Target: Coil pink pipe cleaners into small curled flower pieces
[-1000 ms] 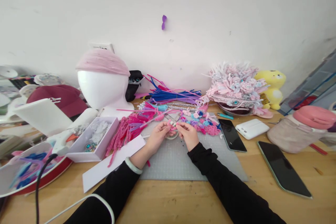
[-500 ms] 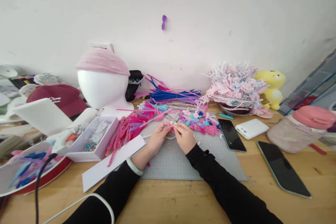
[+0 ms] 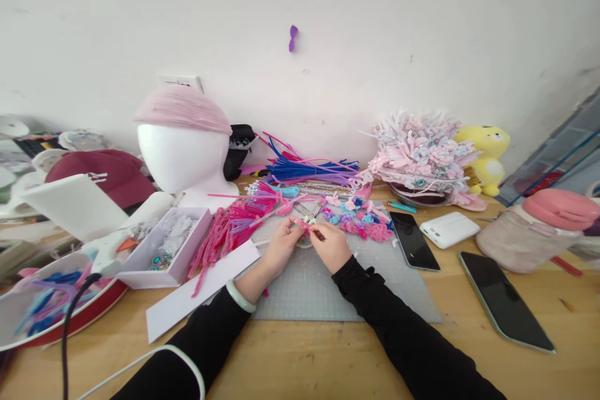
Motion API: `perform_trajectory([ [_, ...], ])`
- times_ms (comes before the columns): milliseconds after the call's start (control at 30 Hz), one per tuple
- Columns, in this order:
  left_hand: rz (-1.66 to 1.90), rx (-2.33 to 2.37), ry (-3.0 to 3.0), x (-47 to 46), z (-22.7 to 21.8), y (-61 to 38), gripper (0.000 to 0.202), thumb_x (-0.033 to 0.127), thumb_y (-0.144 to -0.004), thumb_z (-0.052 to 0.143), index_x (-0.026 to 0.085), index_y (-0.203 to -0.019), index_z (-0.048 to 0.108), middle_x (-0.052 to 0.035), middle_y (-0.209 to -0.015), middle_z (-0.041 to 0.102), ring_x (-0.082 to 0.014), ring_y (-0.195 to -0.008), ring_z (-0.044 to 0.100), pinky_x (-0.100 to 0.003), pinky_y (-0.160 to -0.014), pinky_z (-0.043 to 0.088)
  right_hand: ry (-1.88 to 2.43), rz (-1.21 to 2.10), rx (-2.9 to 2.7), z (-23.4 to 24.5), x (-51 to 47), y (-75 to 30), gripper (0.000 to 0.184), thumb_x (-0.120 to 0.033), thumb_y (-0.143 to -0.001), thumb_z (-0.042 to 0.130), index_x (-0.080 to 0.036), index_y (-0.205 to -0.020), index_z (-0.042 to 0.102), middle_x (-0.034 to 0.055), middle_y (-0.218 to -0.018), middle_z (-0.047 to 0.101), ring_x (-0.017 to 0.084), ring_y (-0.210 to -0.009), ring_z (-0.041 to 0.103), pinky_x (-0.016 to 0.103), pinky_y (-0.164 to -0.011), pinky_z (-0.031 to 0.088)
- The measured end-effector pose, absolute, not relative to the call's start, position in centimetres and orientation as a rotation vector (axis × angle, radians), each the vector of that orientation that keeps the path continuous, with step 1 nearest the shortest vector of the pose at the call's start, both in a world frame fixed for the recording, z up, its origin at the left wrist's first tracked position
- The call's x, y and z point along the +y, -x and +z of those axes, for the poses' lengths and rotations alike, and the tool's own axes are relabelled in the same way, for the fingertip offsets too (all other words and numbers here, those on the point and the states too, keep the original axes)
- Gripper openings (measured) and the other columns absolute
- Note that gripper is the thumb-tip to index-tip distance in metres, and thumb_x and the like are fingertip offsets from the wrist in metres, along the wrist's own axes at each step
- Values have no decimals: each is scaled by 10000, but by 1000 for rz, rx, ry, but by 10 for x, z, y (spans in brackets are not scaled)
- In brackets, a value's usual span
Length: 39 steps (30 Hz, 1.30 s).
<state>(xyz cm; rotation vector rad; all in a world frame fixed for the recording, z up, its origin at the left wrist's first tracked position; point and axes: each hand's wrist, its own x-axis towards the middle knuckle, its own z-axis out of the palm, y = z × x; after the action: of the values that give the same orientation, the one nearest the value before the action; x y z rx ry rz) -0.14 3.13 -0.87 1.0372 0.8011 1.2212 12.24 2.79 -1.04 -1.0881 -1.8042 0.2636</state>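
Note:
My left hand (image 3: 282,242) and my right hand (image 3: 332,244) meet over the far part of a grey cutting mat (image 3: 328,290). Both pinch a small pink pipe-cleaner piece (image 3: 307,226) between their fingertips. A pale bangle sits on my left wrist. Just beyond my fingers lie small pink, blue and purple pipe-cleaner flowers (image 3: 360,222), and to the left a heap of pink pipe cleaners (image 3: 225,231).
A white mannequin head (image 3: 184,150) with a pink cap stands at the back left, a pink flower headdress (image 3: 419,153) and yellow plush toy (image 3: 487,153) at the back right. Two phones (image 3: 504,303) and a white power bank (image 3: 450,229) lie right. A glue gun (image 3: 117,244) and white bead box (image 3: 169,250) sit left.
My right hand has moved a little left and closer to my left hand, so the fingertips now nearly touch around the pink piece. Everything else stays put.

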Motion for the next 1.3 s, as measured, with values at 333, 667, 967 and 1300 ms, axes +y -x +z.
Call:
perform_trajectory([
  [333,1100,857,-1110,30,-4,3,214,258,-656,597,147,-827,530,13,-636,615,-119,-626,555,-220,-621,385,1103,228,-1905,-10,29,-125,147,-126,-728,455,-155,-693,595,39,-637,549,140,-609,510,242,-587,422],
  [667,1197,942,-1130,29,-4,1,159,273,-664,579,154,-765,548,24,-641,576,-100,-599,510,-205,-589,366,1185,708,-1612,-11,31,-122,49,-185,-667,504,-167,-645,544,2,-584,539,115,-516,507,234,-505,437],
  [967,1266,876,-1158,27,-2,-1,156,268,-695,556,167,-814,559,-1,-762,590,-119,-723,526,-222,-679,373,1085,1950,-862,5,32,-125,310,-344,-767,445,-116,-566,508,-19,-429,484,26,-288,371,115,-248,236],
  [1300,1241,1036,-1406,27,2,2,138,265,-677,556,165,-754,612,-24,-770,634,-154,-759,553,-248,-720,394,905,2134,-633,6,37,-136,158,-107,-771,444,-108,-628,510,-23,-512,459,-8,-351,343,55,-299,284],
])
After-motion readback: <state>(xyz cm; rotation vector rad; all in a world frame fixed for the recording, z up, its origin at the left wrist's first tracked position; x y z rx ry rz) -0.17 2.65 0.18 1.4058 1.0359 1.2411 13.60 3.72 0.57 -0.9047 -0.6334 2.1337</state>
